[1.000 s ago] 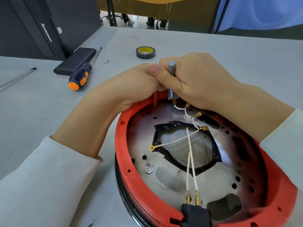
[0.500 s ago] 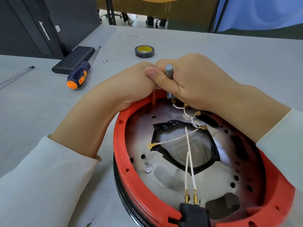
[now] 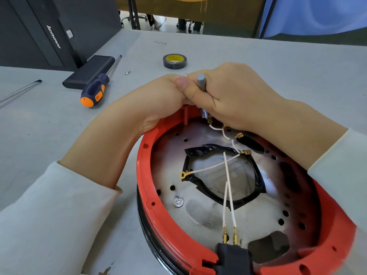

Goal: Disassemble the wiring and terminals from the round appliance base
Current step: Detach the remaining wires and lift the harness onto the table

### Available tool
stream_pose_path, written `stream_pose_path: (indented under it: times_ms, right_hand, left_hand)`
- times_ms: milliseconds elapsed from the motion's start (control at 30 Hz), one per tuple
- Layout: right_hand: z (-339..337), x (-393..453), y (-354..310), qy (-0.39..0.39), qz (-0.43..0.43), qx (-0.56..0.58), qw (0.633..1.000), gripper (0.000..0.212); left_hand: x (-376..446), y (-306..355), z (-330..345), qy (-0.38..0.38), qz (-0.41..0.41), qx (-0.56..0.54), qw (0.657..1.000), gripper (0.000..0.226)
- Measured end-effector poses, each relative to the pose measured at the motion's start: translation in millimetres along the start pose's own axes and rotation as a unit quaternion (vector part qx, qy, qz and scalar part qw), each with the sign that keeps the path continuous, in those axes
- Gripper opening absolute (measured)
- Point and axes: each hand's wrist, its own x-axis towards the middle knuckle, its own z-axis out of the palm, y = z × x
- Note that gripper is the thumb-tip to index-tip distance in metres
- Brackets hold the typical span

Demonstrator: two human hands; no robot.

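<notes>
The round appliance base (image 3: 158, 211) has a red rim and a metal floor, tilted toward me. White wires (image 3: 228, 187) with brass terminals (image 3: 183, 174) cross its taped central opening. Two terminals plug into a black connector (image 3: 231, 255) at the near edge. My right hand (image 3: 236, 98) grips a grey cylindrical part (image 3: 201, 81) standing at the far rim, wires leading from under it. My left hand (image 3: 158, 100) curls over the far rim, fingers hidden behind it, its knuckles against my right thumb.
On the grey table lie an orange-and-navy screwdriver (image 3: 95, 90), a black flat box (image 3: 89, 71), a roll of black tape (image 3: 174, 60), a small loose screw (image 3: 127, 72) and a thin rod (image 3: 19, 90). A black computer case (image 3: 39, 32) stands at the back left.
Both hands stay at the far rim in the same grip. The view has shifted slightly; nothing has come free.
</notes>
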Motion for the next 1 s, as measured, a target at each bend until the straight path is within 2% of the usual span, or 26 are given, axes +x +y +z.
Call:
stream_pose_path:
  times_ms: [167,433,533,600,700,867,967,1000]
  right_hand:
    - [-2,-2,-1,-0.012,-0.027,-0.012,0.999,0.044]
    - [-1,2,3,-0.017,0.002,0.031,0.999,0.047]
    - [-1,2,4,-0.023,0.003,0.049,0.999,0.048]
    - [-1,3,5,-0.023,0.009,0.065,0.998,0.049]
    - [-3,3,6,-0.024,0.009,0.078,0.997,0.047]
    - [-5,1,0,-0.041,-0.014,-0.002,0.999,0.040]
    - [-5,2,-3,-0.055,-0.009,-0.039,0.998,0.046]
    - [-5,3,-3,-0.053,0.002,-0.029,0.998,0.049]
  left_hand:
    - [2,-1,0,0.007,-0.003,0.007,1.000,0.030]
    - [-5,2,-2,-0.013,0.005,-0.025,1.000,0.029]
    - [-7,3,-2,-0.025,0.060,-0.056,0.996,0.027]
    - [-12,7,-2,-0.043,0.108,-0.098,0.988,0.043]
    - [-15,9,1,-0.052,0.132,-0.101,0.985,0.048]
    - [-12,2,0,-0.026,0.103,-0.083,0.991,0.050]
    - [-12,1,0,-0.010,0.099,-0.100,0.990,0.057]
    - [-12,2,1,-0.012,0.112,-0.112,0.987,0.053]
